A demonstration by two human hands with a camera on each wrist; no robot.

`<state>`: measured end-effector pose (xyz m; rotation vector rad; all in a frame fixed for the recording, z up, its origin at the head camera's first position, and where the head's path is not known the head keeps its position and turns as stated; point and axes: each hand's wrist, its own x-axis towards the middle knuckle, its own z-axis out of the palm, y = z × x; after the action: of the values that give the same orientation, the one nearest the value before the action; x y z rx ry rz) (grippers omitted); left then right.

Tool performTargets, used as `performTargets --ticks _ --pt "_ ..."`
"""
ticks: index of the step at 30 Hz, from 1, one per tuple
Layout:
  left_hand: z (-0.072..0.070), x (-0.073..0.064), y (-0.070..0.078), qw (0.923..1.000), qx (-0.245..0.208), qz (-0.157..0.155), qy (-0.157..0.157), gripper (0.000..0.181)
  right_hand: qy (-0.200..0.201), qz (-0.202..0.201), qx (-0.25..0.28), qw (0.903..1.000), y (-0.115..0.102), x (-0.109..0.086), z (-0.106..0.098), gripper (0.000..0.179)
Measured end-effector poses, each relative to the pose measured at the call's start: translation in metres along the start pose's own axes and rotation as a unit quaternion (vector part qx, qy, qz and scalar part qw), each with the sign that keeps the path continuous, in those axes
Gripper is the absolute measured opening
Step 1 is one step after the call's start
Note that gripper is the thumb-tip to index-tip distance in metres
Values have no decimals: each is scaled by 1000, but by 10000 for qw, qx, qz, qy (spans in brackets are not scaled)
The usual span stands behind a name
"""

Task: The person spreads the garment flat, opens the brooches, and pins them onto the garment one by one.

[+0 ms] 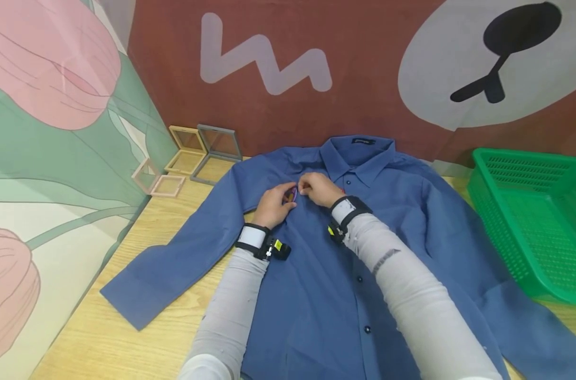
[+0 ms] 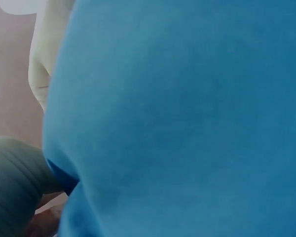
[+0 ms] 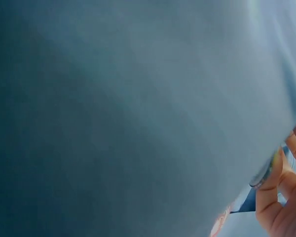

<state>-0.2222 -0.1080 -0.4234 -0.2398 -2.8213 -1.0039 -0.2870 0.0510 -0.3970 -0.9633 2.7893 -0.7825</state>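
Observation:
A blue button-up shirt (image 1: 316, 295) lies spread out, collar away from me. At its chest on the left side, my left hand (image 1: 272, 207) holds a small rounded badge-like piece (image 1: 294, 194) with a purple edge, between thumb and fingers. My right hand (image 1: 319, 189) is right beside it, thumb and forefinger pinching the shirt cloth. In the right wrist view the piece (image 3: 264, 174) shows a colourful rim between fingers. Raised cloth (image 2: 177, 118) fills most of the left wrist view and hides much of the fingers. A small red piece (image 1: 342, 190) peeks out behind my right wrist.
Three small hinged frames stand at the back left: a tan one (image 1: 172, 169), a grey one (image 1: 197, 170) and a pink one (image 1: 160, 195). A green plastic basket (image 1: 501, 237) is at the right. Under the shirt is a wood-grain table (image 1: 102, 343); a printed wall (image 1: 373, 95) rises behind it.

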Motion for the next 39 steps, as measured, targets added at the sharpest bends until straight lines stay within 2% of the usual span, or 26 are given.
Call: performTargets --ticks 13,39 --pt "-1 -1 -1 9994 -349 -56 6 53 51 152 263 9995 2 1 3 11" --pt "1 -1 0 9968 -549 -555 184 51 -453 487 241 9975 2 10 3 11"
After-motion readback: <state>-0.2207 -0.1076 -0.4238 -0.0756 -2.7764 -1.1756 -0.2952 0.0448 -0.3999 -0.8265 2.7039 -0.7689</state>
